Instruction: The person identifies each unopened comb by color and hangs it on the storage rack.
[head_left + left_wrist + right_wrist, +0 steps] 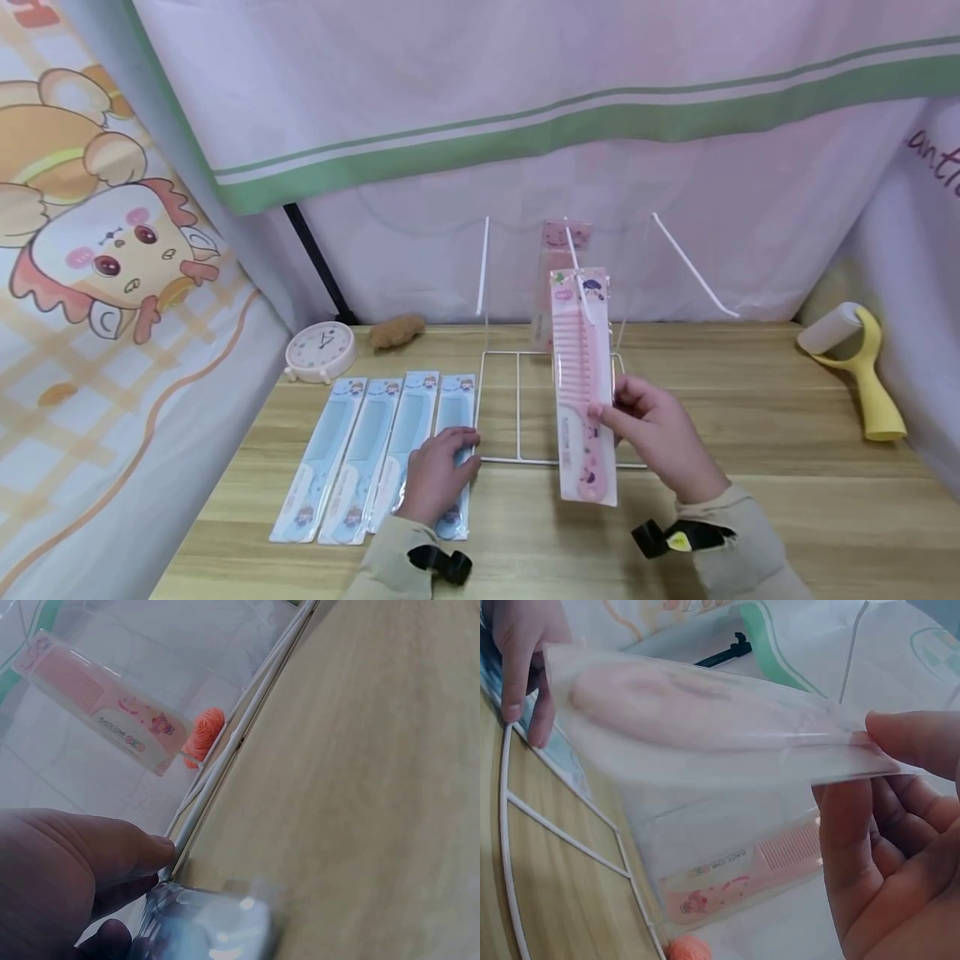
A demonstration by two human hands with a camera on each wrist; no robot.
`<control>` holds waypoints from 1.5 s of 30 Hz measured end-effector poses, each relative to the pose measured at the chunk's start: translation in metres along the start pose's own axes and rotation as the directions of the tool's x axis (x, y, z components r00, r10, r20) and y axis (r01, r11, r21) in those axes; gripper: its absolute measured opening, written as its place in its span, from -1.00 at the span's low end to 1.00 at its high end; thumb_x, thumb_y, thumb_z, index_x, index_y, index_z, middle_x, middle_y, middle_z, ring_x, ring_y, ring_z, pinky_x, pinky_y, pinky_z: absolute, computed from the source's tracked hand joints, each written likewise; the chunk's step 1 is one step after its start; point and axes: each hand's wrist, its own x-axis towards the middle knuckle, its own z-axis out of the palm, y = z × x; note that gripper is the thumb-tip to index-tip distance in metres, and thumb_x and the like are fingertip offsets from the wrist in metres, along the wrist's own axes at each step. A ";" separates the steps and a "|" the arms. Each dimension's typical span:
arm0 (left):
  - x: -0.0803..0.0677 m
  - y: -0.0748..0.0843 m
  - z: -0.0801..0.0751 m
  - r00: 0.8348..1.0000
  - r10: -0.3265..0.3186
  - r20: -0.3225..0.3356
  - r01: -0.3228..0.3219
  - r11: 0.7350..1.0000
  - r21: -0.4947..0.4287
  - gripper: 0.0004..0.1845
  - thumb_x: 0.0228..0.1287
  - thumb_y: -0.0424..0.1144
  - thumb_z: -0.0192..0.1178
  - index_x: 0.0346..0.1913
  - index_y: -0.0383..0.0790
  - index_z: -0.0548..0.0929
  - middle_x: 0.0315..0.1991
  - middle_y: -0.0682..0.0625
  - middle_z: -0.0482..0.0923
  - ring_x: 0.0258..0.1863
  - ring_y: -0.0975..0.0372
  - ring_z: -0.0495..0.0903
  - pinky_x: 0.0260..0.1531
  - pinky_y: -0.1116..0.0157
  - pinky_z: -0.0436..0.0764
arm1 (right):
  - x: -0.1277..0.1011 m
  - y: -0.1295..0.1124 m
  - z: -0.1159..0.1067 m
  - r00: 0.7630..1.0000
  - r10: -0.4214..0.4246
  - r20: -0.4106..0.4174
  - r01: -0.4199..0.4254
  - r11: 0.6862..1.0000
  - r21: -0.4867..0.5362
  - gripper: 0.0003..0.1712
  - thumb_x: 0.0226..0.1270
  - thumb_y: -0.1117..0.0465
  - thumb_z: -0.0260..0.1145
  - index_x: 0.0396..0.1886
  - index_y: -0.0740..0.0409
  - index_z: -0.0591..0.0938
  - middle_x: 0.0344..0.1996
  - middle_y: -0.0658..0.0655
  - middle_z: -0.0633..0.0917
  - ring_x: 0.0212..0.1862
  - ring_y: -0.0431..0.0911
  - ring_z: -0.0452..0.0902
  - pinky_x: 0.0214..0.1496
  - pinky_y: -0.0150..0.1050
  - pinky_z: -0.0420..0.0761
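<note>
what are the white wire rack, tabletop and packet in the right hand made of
Rack: probably metal with a smooth white coating, given its thin wires. Tabletop: wood or wood-look laminate, smooth, showing grain; I can't tell which. Packet: likely glossy plastic film, see-through over the pink comb.

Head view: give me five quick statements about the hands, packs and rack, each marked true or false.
1. The right hand pinches a pink comb pack. True.
2. Exactly six blue comb packs lie in a row. False: four blue comb packs do.
3. The left hand touches the wire rack. True.
4. The yellow-handled roller sits left of the rack. False: the yellow-handled roller is right of it.
5. The clock is left of the rack. True.
</note>
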 end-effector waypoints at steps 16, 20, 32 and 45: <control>0.002 -0.001 0.000 1.000 -0.001 -0.007 0.001 1.000 0.015 -0.71 0.26 -0.15 0.37 0.04 -0.03 0.75 0.14 0.11 0.64 0.16 0.08 0.58 -0.05 0.01 0.42 | 0.013 -0.019 0.003 0.998 -0.056 -0.013 0.056 0.997 0.057 -0.67 0.37 0.16 0.39 -0.01 0.28 0.62 -0.23 0.28 0.68 -0.30 0.07 0.66 -0.27 -0.14 0.72; 0.001 -0.001 0.000 1.000 -0.004 -0.004 0.004 1.000 0.016 -0.71 0.26 -0.15 0.37 0.04 -0.03 0.75 0.14 0.11 0.64 0.16 0.08 0.58 -0.05 0.01 0.42 | 0.019 -0.019 0.005 1.000 -0.014 -0.016 0.015 0.998 0.064 -0.67 0.39 0.15 0.37 0.02 0.27 0.61 -0.20 0.29 0.67 -0.25 0.08 0.65 -0.22 -0.12 0.72; 0.001 -0.002 0.001 1.000 -0.005 -0.009 0.005 1.000 0.009 -0.70 0.25 -0.15 0.37 0.04 -0.02 0.75 0.14 0.12 0.64 0.15 0.08 0.58 -0.05 0.01 0.41 | 0.043 -0.016 0.008 0.999 0.038 -0.025 -0.034 0.990 0.134 -0.63 0.40 0.20 0.35 0.05 0.38 0.58 -0.20 0.31 0.64 -0.27 0.00 0.64 -0.24 -0.17 0.71; 0.002 -0.002 0.002 1.000 -0.019 0.002 0.019 1.000 0.004 -0.70 0.27 -0.11 0.36 0.05 0.00 0.75 0.14 0.13 0.63 0.16 0.09 0.57 -0.05 0.02 0.41 | 0.062 -0.017 0.008 0.997 0.034 -0.062 -0.024 0.988 0.153 -0.66 0.41 0.23 0.32 0.07 0.36 0.58 -0.17 0.30 0.64 -0.27 -0.01 0.65 -0.27 -0.18 0.72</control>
